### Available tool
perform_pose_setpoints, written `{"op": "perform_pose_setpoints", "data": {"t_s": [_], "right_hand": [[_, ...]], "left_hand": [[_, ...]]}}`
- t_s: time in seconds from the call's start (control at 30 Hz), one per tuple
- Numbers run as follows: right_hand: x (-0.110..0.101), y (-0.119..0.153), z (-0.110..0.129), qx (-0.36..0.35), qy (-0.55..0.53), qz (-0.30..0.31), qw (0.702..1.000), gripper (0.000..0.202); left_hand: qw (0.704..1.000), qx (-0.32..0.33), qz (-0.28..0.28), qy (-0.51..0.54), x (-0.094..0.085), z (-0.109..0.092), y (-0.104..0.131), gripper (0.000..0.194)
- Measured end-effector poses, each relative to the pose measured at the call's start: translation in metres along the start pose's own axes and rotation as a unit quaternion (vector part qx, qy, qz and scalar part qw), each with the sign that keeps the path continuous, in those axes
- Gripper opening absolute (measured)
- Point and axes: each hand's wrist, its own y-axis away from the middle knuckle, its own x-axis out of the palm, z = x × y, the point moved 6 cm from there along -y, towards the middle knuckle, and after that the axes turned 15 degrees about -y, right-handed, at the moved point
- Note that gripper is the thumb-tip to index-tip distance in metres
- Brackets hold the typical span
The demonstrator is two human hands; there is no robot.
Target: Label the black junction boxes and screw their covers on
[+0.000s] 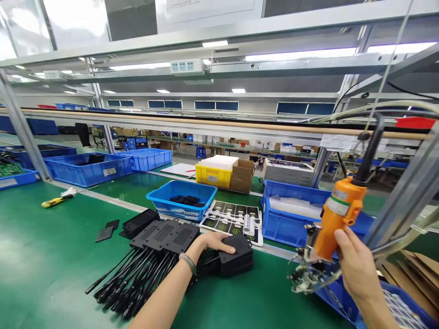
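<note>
My right hand [356, 260] grips an orange electric screwdriver [338, 214], which hangs from a black cable. Around its lower end is a metal feeder fitting [307, 269] with thin tubes, partly blurred. My left hand [217, 241] lies on a black plastic case [236, 251] at the top of a small stack. Its thumb is on the case's top and the other fingers are partly hidden at the far side. Left of that hand, several black vented cases [164, 235] lie in a row, their black cables [137, 283] running toward me.
Behind the cases stand a blue basket [181, 214] of black parts, a sheet of printed labels [222, 219] and a blue bin [270, 219]. A yellow-handled tool [55, 202] and small black plates [104, 234] lie at left. Cardboard pieces [411, 283] stand at lower right.
</note>
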Motion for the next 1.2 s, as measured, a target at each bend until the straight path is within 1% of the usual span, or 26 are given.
{"op": "perform_pose_setpoints", "data": {"t_s": [0.07, 0.1, 0.17, 0.2, 0.27, 0.33, 0.37, 0.43, 0.47, 0.5, 0.57, 0.63, 0.67, 0.7, 0.73, 0.8, 0.87, 0.93, 1.03, 1.1, 1.2], "right_hand": [[-0.010, 0.011, -0.004, 0.001, 0.021, -0.036, 0.999, 0.064], [-0.016, 0.018, -0.006, 0.004, 0.031, -0.051, 0.998, 0.067], [-0.025, 0.033, -0.013, 0.016, 0.052, -0.061, 0.997, 0.067], [-0.028, 0.040, -0.019, 0.027, 0.061, -0.055, 0.996, 0.065], [-0.031, 0.054, -0.038, 0.053, 0.079, -0.009, 0.995, 0.059], [-0.027, 0.069, -0.061, 0.065, 0.096, 0.070, 0.991, 0.051], [-0.022, 0.078, -0.072, 0.062, 0.104, 0.111, 0.986, 0.046], [-0.007, 0.098, -0.093, 0.061, 0.112, 0.204, 0.971, 0.042], [0.002, 0.109, -0.103, 0.062, 0.109, 0.247, 0.961, 0.047], [0.011, 0.121, -0.111, 0.071, 0.104, 0.291, 0.948, 0.056], [0.030, 0.142, -0.127, 0.104, 0.102, 0.369, 0.918, 0.090], [0.044, 0.161, -0.139, 0.149, 0.104, 0.424, 0.887, 0.122], [0.050, 0.169, -0.144, 0.168, 0.101, 0.443, 0.875, 0.132], [0.055, 0.175, -0.147, 0.182, 0.093, 0.455, 0.867, 0.137], [0.059, 0.180, -0.149, 0.188, 0.082, 0.458, 0.865, 0.139], [0.064, 0.186, -0.150, 0.184, 0.062, 0.452, 0.870, 0.139], [0.067, 0.192, -0.153, 0.179, 0.063, 0.438, 0.878, 0.136], [0.068, 0.198, -0.157, 0.177, 0.081, 0.420, 0.886, 0.133], [0.066, 0.203, -0.162, 0.177, 0.117, 0.388, 0.897, 0.120], [0.065, 0.204, -0.164, 0.167, 0.124, 0.387, 0.898, 0.117], [0.063, 0.204, -0.165, 0.147, 0.125, 0.405, 0.894, 0.120]], "left_hand": [[0.999, 0.018, 0.043, -0.002, 0.006, -0.011, -0.004, 0.081], [0.998, 0.024, 0.053, -0.007, 0.009, -0.017, -0.002, 0.081], [0.998, 0.034, 0.049, -0.019, 0.018, -0.030, 0.007, 0.089], [0.998, 0.039, 0.033, -0.032, 0.024, -0.037, 0.014, 0.097], [0.995, 0.050, -0.023, -0.082, 0.040, -0.049, 0.029, 0.119], [0.975, 0.052, -0.088, -0.198, 0.061, -0.060, 0.043, 0.132], [0.964, 0.041, -0.105, -0.241, 0.072, -0.064, 0.049, 0.134], [0.949, 0.023, -0.128, -0.286, 0.091, -0.071, 0.058, 0.130], [0.947, 0.018, -0.131, -0.292, 0.098, -0.074, 0.062, 0.125], [0.947, 0.015, -0.129, -0.293, 0.102, -0.077, 0.067, 0.120], [0.950, 0.018, -0.114, -0.289, 0.105, -0.081, 0.076, 0.111], [0.955, 0.020, -0.109, -0.273, 0.101, -0.080, 0.085, 0.110], [0.958, 0.015, -0.116, -0.260, 0.097, -0.076, 0.089, 0.112], [0.960, 0.003, -0.127, -0.248, 0.092, -0.069, 0.093, 0.116], [0.961, -0.013, -0.135, -0.240, 0.089, -0.061, 0.096, 0.121], [0.961, -0.038, -0.136, -0.239, 0.085, -0.046, 0.099, 0.131], [0.959, -0.032, -0.130, -0.248, 0.086, -0.037, 0.099, 0.133], [0.958, -0.013, -0.134, -0.253, 0.088, -0.036, 0.097, 0.129], [0.953, -0.005, -0.159, -0.257, 0.090, -0.038, 0.095, 0.121], [0.949, 0.001, -0.187, -0.254, 0.091, -0.039, 0.095, 0.116], [0.939, 0.019, -0.229, -0.257, 0.094, -0.036, 0.097, 0.110]]}}
